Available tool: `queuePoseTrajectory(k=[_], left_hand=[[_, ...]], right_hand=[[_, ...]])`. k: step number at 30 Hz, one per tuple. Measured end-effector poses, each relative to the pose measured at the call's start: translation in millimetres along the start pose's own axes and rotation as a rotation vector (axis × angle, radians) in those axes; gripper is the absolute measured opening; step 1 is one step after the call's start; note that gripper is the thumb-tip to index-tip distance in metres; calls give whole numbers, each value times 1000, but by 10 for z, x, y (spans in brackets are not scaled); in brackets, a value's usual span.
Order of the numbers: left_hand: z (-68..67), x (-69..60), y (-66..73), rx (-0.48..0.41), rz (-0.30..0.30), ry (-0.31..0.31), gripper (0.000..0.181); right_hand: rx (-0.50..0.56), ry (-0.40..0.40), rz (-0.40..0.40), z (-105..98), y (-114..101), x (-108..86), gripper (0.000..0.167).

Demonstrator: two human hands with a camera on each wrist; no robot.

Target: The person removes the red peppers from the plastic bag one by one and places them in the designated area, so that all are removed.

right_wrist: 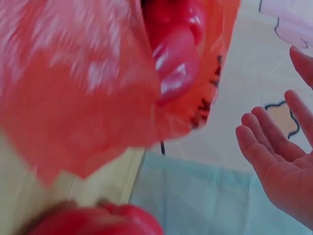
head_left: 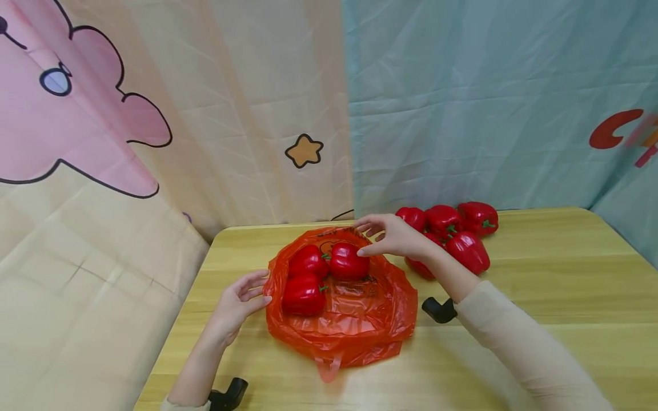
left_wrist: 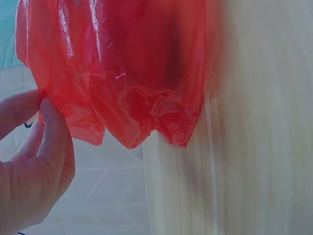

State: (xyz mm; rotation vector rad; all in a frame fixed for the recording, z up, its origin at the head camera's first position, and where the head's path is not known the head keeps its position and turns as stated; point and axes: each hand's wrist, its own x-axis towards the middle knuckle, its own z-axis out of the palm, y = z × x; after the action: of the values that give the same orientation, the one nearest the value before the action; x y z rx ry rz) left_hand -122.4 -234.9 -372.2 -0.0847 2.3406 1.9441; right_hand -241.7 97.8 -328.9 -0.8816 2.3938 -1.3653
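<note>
A red plastic bag (head_left: 360, 348) lies on the table with its mouth spread wide. Three red bell peppers with green stems are inside, one of them a pepper (head_left: 304, 294) at the left. At the bag's left rim, my left hand (head_left: 236, 305) pinches the thin plastic between thumb and fingertips, most plainly in the left wrist view. My right hand (head_left: 393, 235) hovers over the far right rim, its thumb beside the rightmost pepper (head_left: 348, 262) in the bag. In the right wrist view its fingers are spread and hold nothing.
Several more red bell peppers (head_left: 469, 252) are grouped on the table to the right, beneath and beyond my right forearm. The wooden table (head_left: 545, 354) ends at a printed curtain (head_left: 462, 114) behind. Black wrist mounts (head_left: 439, 310) stick out by both wrists.
</note>
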Motion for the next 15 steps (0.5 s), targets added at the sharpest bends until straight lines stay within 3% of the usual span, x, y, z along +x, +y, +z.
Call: queuePoseTrajectory(k=[4, 9, 15], left_hand=[[15, -6, -5, 5, -3, 4, 51], [18, -16, -1, 2, -5, 4, 51], [17, -19, 2, -8, -6, 3, 52]], right_hand=[[60, -63, -22, 195, -37, 135, 55], [53, -112, -78, 425, -54, 271, 51], [43, -185, -55, 626, -101, 379, 52]])
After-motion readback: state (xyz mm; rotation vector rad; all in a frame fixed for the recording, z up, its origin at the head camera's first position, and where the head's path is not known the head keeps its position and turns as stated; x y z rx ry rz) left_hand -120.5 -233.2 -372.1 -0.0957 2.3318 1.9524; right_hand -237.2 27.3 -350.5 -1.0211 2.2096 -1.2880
